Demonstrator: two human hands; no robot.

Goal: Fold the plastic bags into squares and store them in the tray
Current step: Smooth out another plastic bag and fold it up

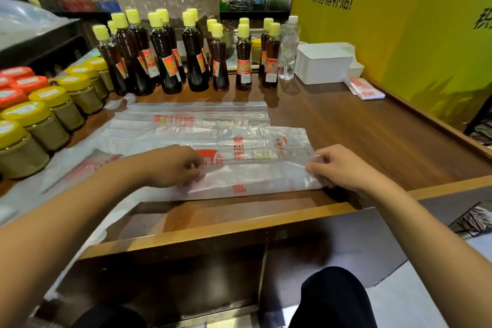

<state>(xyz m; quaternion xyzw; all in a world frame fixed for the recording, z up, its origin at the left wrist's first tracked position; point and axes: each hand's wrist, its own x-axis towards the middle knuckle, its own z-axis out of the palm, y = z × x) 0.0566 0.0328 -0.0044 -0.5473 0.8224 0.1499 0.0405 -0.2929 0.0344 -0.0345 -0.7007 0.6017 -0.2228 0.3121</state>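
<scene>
Clear plastic bag (255, 176) lies flat mid-frame on the wooden worktop (372, 128). Left hand (170, 166) and right hand (343, 168) both have curled fingers pinching its near fold. White tray (323, 64) sits upper right.

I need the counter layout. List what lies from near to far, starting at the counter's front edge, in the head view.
Plastic bag being folded, held by left hand and right hand → flat plastic bags → sauce bottles.
</scene>
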